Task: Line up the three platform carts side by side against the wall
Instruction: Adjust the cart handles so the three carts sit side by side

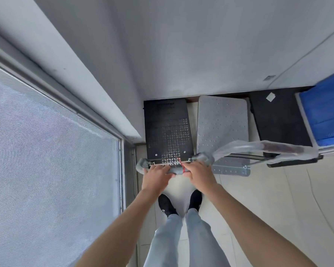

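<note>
Platform carts stand three in a row in the middle and right of the frame, far ends at the foot of the pale wall (201, 45): a black perforated cart (168, 130) on the left, a gray dotted cart (222, 122) just beside it and set slightly askew, and a plain black cart (278, 120) on the right. A mesh window screen (46, 151) fills the left side of the frame. A blue padded item (324, 112) sits at the right edge, beside the plain black cart. A handle wrapped in clear plastic (258, 147) crosses above the near ends of the gray and plain black carts; which cart it belongs to cannot be told. Both hands curl around the gray-wrapped handle (175, 171) of the perforated cart, the left hand (156, 174) and right hand (200, 175) close together. Black shoes (167, 206) stand on pale floor tile (278, 199) below. A red string (181, 165) is tied on the handle beside the right hand.
</note>
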